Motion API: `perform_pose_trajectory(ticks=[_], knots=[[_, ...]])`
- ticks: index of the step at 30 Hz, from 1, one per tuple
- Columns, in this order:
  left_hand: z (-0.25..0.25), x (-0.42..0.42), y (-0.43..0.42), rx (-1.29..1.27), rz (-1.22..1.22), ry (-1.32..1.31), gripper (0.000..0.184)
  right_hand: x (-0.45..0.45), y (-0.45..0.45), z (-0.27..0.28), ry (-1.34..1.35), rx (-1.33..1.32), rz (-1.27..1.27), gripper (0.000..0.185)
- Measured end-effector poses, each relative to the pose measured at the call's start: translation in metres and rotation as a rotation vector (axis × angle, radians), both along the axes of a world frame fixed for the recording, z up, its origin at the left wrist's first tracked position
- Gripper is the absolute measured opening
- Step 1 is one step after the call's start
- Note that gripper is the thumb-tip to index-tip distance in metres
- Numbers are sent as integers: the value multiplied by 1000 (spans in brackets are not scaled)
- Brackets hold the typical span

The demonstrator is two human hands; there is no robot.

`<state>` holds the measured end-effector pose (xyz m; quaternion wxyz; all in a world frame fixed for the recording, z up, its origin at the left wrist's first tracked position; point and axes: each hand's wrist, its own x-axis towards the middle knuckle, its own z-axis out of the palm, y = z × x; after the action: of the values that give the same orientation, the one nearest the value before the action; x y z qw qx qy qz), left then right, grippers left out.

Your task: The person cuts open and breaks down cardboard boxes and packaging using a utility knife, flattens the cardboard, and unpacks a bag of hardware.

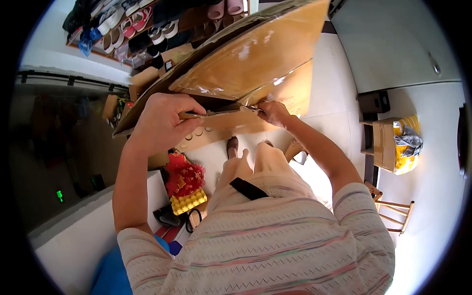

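A large cardboard box [255, 59], mostly flattened, with shiny clear tape along its seams, stands tilted in front of me. My left hand [164, 120] pinches the near edge of a cardboard flap between thumb and fingers. Farther right along that same edge, my right hand [274, 113] grips the cardboard beside a taped seam. Between the hands a dark gap shows between the cardboard layers. The near panel hangs down below the edge and has printed round marks. Parts of my right fingers are hidden by the cardboard.
Shoes fill a rack [147, 24] at the back left. Near my legs on the left are a red patterned bag [183, 174] and a yellow egg tray [189, 200]. At right stand a box with a yellow bag [408, 145], a wooden stool [396, 214] and a grey door [393, 44].
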<state>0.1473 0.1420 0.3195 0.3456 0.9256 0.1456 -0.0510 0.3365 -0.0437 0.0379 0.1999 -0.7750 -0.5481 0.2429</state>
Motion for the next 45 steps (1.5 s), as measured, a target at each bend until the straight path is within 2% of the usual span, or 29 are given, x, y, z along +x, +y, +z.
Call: perform_pose_trajectory(ticks=[7,10,14,17,20,25,32,35,39,42,45], knots=[[-5,-14,13,17,-55,-101,13,-10,6,-9,-64,-195,-41,17],[-6,-15,19,17,-84,-98,13,-7,-3,-36,-28,-97,-50,15],[-11,-15,23,13,-65,-153,12,-6,-5,-68,-49,-113,-67,16],[-7,-18,27,-21,-50,-113,14,1,-12,-86,-134,-395,10,26],[-6,-21,31,-48,-63,-117,16,2,-26,-111,-199,-466,48,22],[-8,-22,36,-48,-82,-128,19,-8,-37,-148,-141,-461,-42,26],[0,-25,39,-99,-25,-88,18,-7,-32,-159,-123,-498,-94,30],[0,-31,40,-112,-7,-83,19,-4,-27,-157,-79,-671,-55,30],[0,-39,42,-143,61,-67,21,-6,-27,-151,-73,-726,-45,24],[2,-45,48,-149,77,-52,21,-12,-35,-169,-131,-621,-57,23],[-3,-51,55,-159,92,-56,21,-15,-36,-180,-74,-566,-111,27]])
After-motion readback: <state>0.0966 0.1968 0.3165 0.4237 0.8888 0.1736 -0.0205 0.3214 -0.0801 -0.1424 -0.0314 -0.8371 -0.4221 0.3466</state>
